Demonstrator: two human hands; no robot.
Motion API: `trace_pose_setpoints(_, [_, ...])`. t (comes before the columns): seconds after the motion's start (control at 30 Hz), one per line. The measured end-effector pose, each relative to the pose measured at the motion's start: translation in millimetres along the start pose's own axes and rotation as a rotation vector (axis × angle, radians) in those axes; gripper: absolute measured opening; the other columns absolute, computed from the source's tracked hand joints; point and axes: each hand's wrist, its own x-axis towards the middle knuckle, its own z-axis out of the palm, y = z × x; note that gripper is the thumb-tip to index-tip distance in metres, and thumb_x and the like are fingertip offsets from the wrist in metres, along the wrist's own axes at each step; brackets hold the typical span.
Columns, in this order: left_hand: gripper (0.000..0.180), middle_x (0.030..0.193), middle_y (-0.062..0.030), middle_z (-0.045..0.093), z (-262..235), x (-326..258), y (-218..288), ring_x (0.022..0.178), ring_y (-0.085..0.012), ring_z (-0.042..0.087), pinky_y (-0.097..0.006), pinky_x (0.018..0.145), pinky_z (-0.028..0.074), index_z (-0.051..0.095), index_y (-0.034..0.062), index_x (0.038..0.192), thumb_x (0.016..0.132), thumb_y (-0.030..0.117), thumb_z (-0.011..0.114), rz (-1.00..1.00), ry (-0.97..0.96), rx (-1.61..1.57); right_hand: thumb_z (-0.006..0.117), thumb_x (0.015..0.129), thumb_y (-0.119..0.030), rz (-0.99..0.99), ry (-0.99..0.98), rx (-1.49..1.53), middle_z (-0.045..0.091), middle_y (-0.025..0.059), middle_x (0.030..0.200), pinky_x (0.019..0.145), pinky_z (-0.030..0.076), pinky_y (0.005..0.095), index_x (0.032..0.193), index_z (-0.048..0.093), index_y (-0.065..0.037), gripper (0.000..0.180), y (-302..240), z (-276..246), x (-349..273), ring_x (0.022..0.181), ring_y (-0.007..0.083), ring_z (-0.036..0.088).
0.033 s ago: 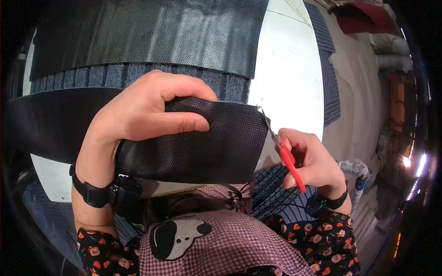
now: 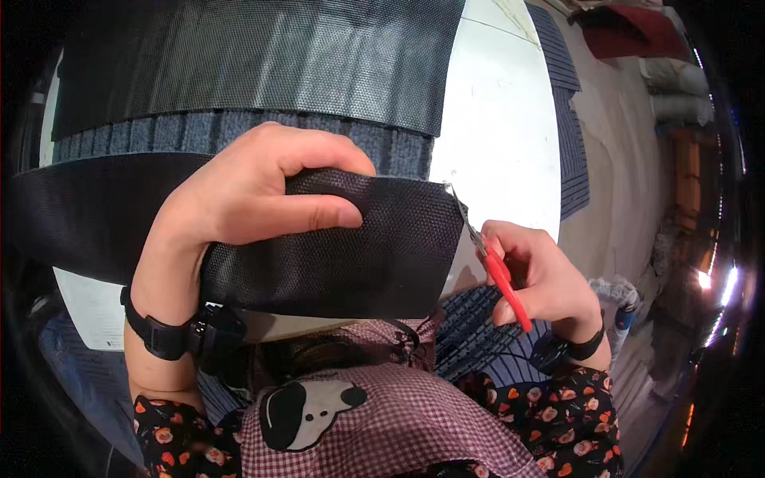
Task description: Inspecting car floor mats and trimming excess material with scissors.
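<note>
A floor mat with a black textured backing [image 2: 382, 247] is folded over toward me on the table. My left hand [image 2: 263, 183] is closed on its upper edge, with the thumb on the black face and the fingertips hidden behind the fold. In my right hand [image 2: 546, 271] is a pair of scissors [image 2: 502, 283] with red handles. Their metal blades lie at the mat's right edge, near its upper corner, with the tips beside the corner. How far the blades are apart cannot be made out.
Beyond my hands lies a second black-backed piece [image 2: 263, 64], and a strip of blue-grey ribbed carpet [image 2: 239, 127] shows between. The white table [image 2: 502, 119] extends to the right. Past its edge are striped mats [image 2: 572, 151] and a dark red object [image 2: 633, 32].
My right hand and the scissor handles have shifted very slightly. My left hand and the mat look unmoved.
</note>
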Motion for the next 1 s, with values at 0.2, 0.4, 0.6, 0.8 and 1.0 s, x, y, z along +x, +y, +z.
trace_pose_setpoints(0.2, [0.027,0.085,-0.0069,0.065,-0.2,-0.8,-1.5,0.075,-0.0162,0.062,-0.026,0.068,0.048,0.062,0.0017,0.093,0.070,0.011,0.072,0.011,0.019,-0.033,0.087,0.048,-0.046,0.008,-0.033,-0.168,0.040,-0.0050,0.067,0.050,0.027,0.0180,0.071,0.042,-0.008,0.063,-17.9,-9.9,6.6,0.058,0.0032,0.035])
trace_pose_setpoints(0.4, [0.028,0.086,-0.0072,0.065,0.1,0.2,-2.0,0.076,-0.0165,0.063,-0.026,0.069,0.048,0.062,0.0016,0.093,0.069,0.012,0.073,0.032,0.014,-0.014,0.086,0.046,-0.050,0.158,-0.018,-0.239,0.040,-0.0042,0.066,0.051,0.028,0.0191,0.071,0.041,-0.008,0.066,-27.1,-16.0,3.2,0.059,0.0040,0.034])
trace_pose_setpoints(0.6, [0.028,0.086,-0.0074,0.065,-0.8,-2.4,-1.3,0.077,-0.0172,0.063,-0.027,0.069,0.049,0.062,0.0019,0.094,0.070,0.012,0.073,0.032,0.013,-0.017,0.086,0.049,-0.046,0.007,-0.050,-0.360,0.040,-0.0045,0.067,0.052,0.027,0.0191,0.070,0.041,-0.008,0.063,-29.7,-13.4,12.3,0.059,0.0044,0.033])
trace_pose_setpoints(0.8, [0.029,0.087,-0.0077,0.065,-0.7,-2.1,-2.1,0.079,-0.0180,0.063,-0.027,0.070,0.049,0.062,0.0021,0.094,0.069,0.012,0.073,0.032,0.005,-0.007,0.084,0.048,-0.053,0.133,-0.031,-0.313,0.041,-0.0030,0.068,0.053,0.030,0.0193,0.073,0.041,-0.009,0.067,-30.9,-13.0,5.8,0.060,0.0054,0.036])
trace_pose_setpoints(1.0, [0.031,0.088,-0.0087,0.065,-1.0,-2.4,-0.8,0.080,-0.0198,0.064,-0.028,0.072,0.049,0.062,0.0020,0.095,0.069,0.014,0.074,0.052,0.017,0.041,0.085,0.049,-0.048,0.038,-0.061,-0.412,0.041,-0.0029,0.065,0.052,0.029,0.0205,0.070,0.043,-0.008,0.062,-36.0,-19.1,14.4,0.059,0.0062,0.037])
